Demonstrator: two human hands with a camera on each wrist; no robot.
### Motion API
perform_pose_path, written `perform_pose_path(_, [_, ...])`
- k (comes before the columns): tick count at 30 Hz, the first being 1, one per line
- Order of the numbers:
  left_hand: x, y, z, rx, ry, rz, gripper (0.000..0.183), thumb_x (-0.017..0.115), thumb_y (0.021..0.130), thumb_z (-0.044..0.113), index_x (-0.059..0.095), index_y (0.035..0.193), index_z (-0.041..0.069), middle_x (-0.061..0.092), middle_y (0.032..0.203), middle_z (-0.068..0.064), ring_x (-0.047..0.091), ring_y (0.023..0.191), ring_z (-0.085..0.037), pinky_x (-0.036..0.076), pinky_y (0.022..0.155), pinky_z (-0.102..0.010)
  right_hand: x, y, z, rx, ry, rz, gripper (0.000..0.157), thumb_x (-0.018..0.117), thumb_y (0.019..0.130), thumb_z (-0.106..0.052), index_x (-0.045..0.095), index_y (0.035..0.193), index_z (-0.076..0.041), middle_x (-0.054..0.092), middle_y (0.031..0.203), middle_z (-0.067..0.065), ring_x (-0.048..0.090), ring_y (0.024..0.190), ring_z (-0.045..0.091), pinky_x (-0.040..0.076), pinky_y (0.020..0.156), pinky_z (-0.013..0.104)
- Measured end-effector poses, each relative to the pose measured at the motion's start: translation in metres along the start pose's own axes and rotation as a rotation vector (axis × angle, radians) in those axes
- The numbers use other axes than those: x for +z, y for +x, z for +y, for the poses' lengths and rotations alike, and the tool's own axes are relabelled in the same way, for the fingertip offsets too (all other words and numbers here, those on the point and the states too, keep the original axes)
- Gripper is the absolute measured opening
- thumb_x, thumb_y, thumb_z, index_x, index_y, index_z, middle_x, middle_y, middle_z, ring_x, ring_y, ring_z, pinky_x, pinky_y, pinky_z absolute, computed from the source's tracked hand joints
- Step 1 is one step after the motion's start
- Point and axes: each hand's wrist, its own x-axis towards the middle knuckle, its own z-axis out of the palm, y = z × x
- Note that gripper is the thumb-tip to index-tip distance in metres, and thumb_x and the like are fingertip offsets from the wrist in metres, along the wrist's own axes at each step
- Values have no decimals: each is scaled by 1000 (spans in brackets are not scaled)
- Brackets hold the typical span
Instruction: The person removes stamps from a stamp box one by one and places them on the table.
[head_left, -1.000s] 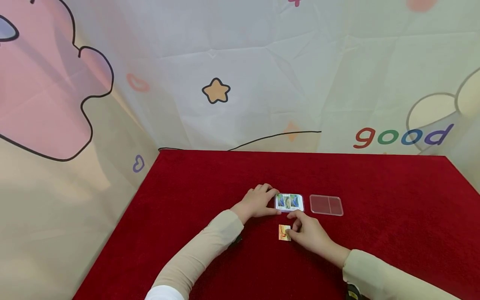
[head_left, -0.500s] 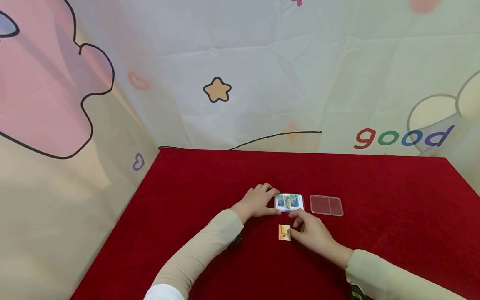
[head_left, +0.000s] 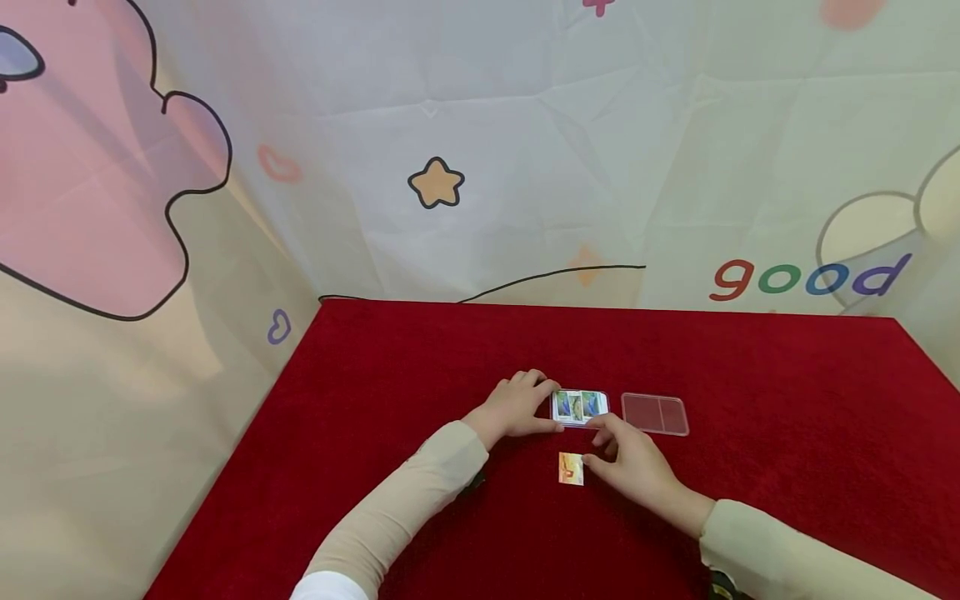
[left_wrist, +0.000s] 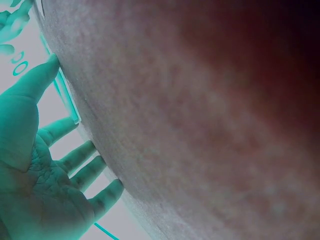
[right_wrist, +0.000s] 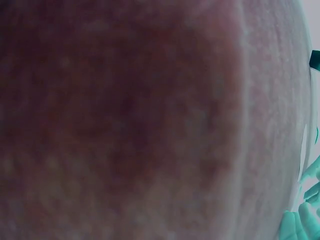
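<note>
The kind of room cannot be told, only a screened-off booth: creased printed sheeting hangs beyond a red tabletop. From the tabletop's middle, a pink cartoon shape sits at ten o'clock, a star at eleven, the word "good" at two.

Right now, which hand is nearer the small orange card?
Right. The right hand is just right of the card; the left hand is farther, beyond it to the left.

Red tabletop, pale backdrop, outlined orange star, colourful "good" lettering, pink cartoon shape
</note>
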Motion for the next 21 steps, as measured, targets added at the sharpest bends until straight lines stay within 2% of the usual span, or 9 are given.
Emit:
perform_pose_path(9, [0, 1, 0, -2, -10, -2, 64, 60, 87, 54, 45, 140, 23, 43, 141, -4, 41, 129, -22, 38, 104, -41, -2, 3, 5, -31, 2, 48, 39, 76, 76, -9, 59, 110, -3, 64, 87, 5, 58, 73, 14, 46, 62, 28])
perform_pose_path(21, [0, 0, 0, -7, -9, -5, 64, 61, 87, 54, 45, 140, 23, 43, 141, -4, 40, 129, -21, 38, 104, -40, -7, 12, 5, -71, -39, 103, 40, 77, 75, -8, 58, 110, -2, 61, 87, 5, 55, 74, 15, 46, 64, 29])
